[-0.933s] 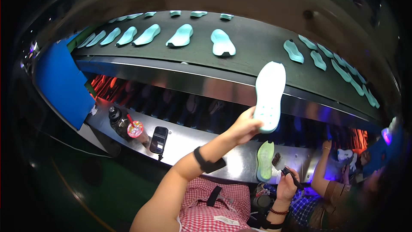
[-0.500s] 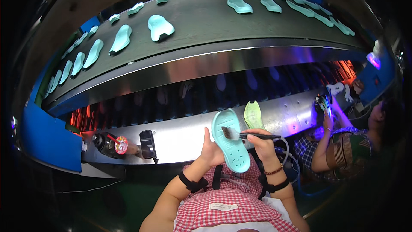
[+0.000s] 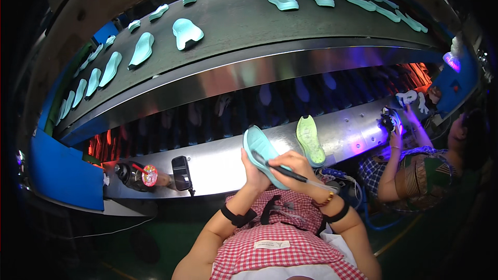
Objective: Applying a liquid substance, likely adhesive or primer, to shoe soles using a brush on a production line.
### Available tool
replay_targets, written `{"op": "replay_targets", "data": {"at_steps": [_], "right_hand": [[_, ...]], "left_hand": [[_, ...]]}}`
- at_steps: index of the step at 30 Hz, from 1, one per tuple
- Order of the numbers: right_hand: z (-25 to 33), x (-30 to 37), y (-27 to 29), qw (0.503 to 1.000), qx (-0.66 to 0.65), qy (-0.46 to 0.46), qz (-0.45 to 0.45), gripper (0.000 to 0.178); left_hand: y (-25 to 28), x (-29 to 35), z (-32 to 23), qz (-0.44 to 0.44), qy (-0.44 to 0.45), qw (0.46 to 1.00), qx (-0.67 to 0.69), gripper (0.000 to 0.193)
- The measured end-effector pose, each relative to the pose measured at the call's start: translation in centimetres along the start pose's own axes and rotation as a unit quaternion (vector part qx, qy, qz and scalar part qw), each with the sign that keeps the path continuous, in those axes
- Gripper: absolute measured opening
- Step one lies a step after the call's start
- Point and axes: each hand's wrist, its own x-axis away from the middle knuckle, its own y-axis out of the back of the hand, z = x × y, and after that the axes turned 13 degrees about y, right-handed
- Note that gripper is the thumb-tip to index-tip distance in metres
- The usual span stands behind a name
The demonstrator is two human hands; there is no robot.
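Note:
My left hand (image 3: 254, 174) is wrapped round the left edge of a light blue shoe sole (image 3: 257, 140), which it holds tilted above the steel ledge. From the right, my right hand (image 3: 298, 164) grips the black handle of a brush (image 3: 290, 173) with a clear tube at its rear end. The front of the brush lies over the inner face of the sole; its bristles are hard to make out. My right hand covers part of the sole's lower half. Just beyond that hand, a yellow-green sole (image 3: 310, 139) lies on the ledge.
Behind the steel ledge (image 3: 218, 168) runs a dark conveyor belt (image 3: 233, 18) with several light blue soles. A phone (image 3: 180, 173), a drink cup (image 3: 150, 175) and a dark bottle (image 3: 122, 171) stand at left. Another person (image 3: 415, 176) works at right, near cables (image 3: 337, 173).
The sole has moved slightly left and up and tilted. My right hand has come in over it, and the brush handle now slopes down to the right.

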Motion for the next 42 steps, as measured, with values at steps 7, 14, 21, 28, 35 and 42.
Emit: {"op": "replay_targets", "data": {"at_steps": [7,14,21,28,35,42], "right_hand": [[2.0,-0.4,4.8,0.974,-0.193,-0.100,0.060,0.015],[2.5,-0.5,3.3,0.986,-0.163,0.020,0.022,0.016],[2.4,-0.6,4.7,0.983,-0.178,0.009,0.032,0.018],[2.3,0.1,5.4,0.993,-0.110,0.046,0.015,0.022],[1.9,0.8,5.7,0.991,-0.134,0.010,-0.007,0.022],[1.6,1.4,5.0,0.919,-0.378,-0.113,-0.015,0.019]], "left_hand": [[0.0,1.5,-2.0,0.141,0.080,0.987,0.018,0.070],[-1.5,2.4,-1.2,0.209,0.103,0.965,0.116,0.070],[-2.2,2.9,-2.8,0.170,0.044,0.984,-0.019,0.083],[-4.6,4.0,-4.4,0.127,-0.134,0.982,-0.040,0.089],[-5.1,4.0,-5.6,0.116,-0.178,0.977,-0.032,0.085],[-5.2,4.5,-6.1,0.187,-0.149,0.969,-0.060,0.084]]}}
